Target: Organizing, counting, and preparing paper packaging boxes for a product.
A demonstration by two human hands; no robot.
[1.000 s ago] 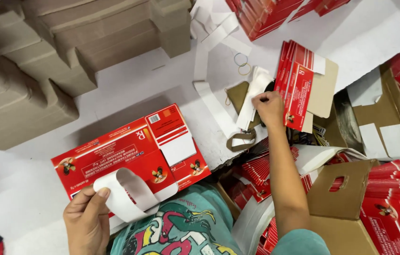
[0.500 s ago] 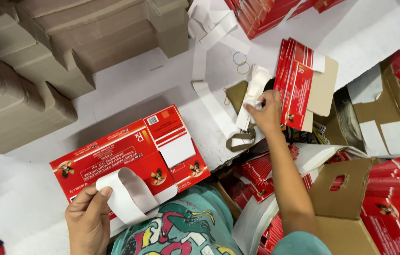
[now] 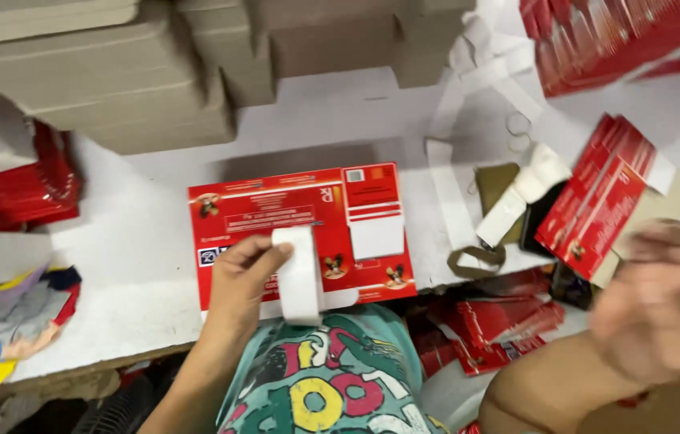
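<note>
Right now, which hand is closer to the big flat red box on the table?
The left hand. It rests on the flat red box, holding a white strip over it. The blurred right hand is off to the box's right, not touching it.

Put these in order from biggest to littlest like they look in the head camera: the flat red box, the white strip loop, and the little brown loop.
1. Flat red box, lying open on the white table.
2. White strip loop, pinched by the left hand.
3. Little brown loop, at the table edge.
</note>
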